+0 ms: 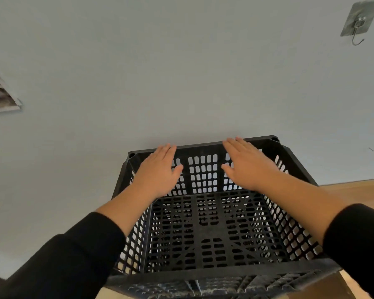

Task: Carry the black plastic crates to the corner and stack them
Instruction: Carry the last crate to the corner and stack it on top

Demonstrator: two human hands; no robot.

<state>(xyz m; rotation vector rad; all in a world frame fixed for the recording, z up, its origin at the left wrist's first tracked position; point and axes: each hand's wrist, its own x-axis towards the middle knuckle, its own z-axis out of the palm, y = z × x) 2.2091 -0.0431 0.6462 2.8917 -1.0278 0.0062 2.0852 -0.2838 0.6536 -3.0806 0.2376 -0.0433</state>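
Head view: one black plastic crate [212, 231] against a pale wall [181, 72], a second crate's rim [214, 285] just visible beneath | two hands: left hand [158, 171] and right hand [246, 165], each grip released, fingers straight, fingertips at the crate's far rim | one metal wall hook [357, 33] upper right | wood floor [358, 193] right.

light: soft, even, daylight-like | shadows: faint along wall [181, 72] | glare: none | blur: slight overall softness | distortion: wide-angle bending at edges, hook [359, 29] skewed
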